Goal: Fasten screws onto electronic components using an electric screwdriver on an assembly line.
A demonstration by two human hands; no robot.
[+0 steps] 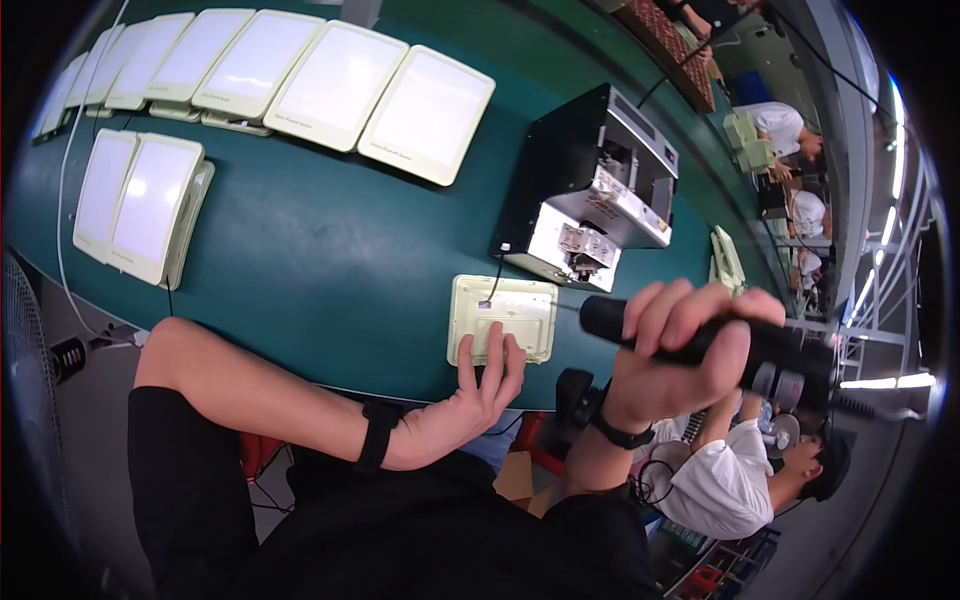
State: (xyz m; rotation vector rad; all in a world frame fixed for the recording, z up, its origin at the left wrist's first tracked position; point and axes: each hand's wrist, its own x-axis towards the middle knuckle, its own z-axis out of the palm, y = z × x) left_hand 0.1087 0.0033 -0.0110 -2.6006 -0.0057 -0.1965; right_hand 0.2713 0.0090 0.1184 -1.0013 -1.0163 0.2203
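My right hand point(690, 345) is wrapped round a black electric screwdriver point(780, 350), raised over the table's front edge. Its nose points left toward a cream plastic housing point(535, 300), and a thin bit reaches toward that housing's right edge without a visible contact. The housing lies back side up, with a rectangular recessed outline and a small dark opening from which a black cable runs. My left hand point(470, 405) rests with its fingers stretched out on the housing's near part and grips nothing. Motion blurs the screwdriver's rear end.
Just beyond the housing stands a black and silver screw feeder point(575, 170). White-faced panels point(340, 85) line the far left, and a smaller stack point(150, 210) sits nearer on the left. A co-worker in a white shirt point(715, 490) is close by on the right; others work farther off.
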